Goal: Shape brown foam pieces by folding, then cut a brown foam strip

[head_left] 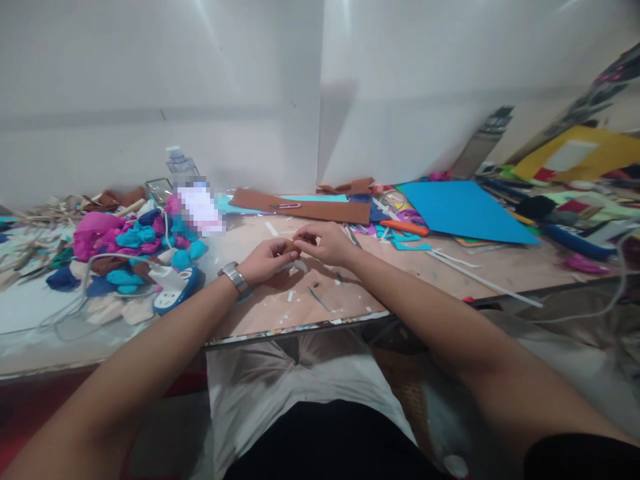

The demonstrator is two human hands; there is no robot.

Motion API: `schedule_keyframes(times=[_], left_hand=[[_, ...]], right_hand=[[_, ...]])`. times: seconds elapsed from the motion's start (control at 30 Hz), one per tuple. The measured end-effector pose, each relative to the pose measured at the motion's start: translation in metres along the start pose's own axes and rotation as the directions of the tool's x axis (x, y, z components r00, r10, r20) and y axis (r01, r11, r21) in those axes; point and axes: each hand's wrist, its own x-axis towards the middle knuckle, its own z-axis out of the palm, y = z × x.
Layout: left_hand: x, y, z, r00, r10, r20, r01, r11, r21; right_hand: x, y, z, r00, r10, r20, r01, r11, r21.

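Note:
Close together above the middle of the table (270, 313), my two hands meet with pinched fingers. A small brown piece (296, 247) shows between the fingertips; its material is too small to make out. My left hand (270, 261), with a metal watch (233, 277) on the wrist, grips it from the left. From the right, my right hand (327, 244) holds the same piece, its fingers curled over the top. Beyond the hands lies a long brown strip (330, 212) of sheet material, with a small pink-and-white tool (289, 206) on it.
Crumpled magenta and blue paper balls (135, 235), a blue power socket (176, 291) and a bottle (179, 162) stand left. To the right lie an orange cutter (406, 227), a blue sheet (465, 212) and white strips (485, 277). White panels (250, 87) rise behind.

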Motion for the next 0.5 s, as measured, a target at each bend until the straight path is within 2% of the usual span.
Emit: schedule_keyframes(times=[0.2, 0.33, 0.5], left_hand=[[0.0014, 0.0023, -0.0007, 0.998, 0.001, 0.069, 0.003, 0.998, -0.065], [0.0023, 0.0012, -0.0005, 1.0, -0.008, 0.009, 0.008, 0.997, -0.076], [0.0019, -0.0014, 0.0005, 1.0, -0.028, 0.009, 0.028, 0.996, -0.089]], right_hand=[[0.0004, 0.0007, -0.0005, 0.998, -0.01, 0.061, 0.009, 1.0, 0.009], [0.0008, 0.001, 0.0019, 0.999, 0.031, 0.024, -0.034, 0.994, 0.103], [0.0004, 0.0, 0.0032, 0.992, 0.098, 0.084, -0.115, 0.966, 0.232]])
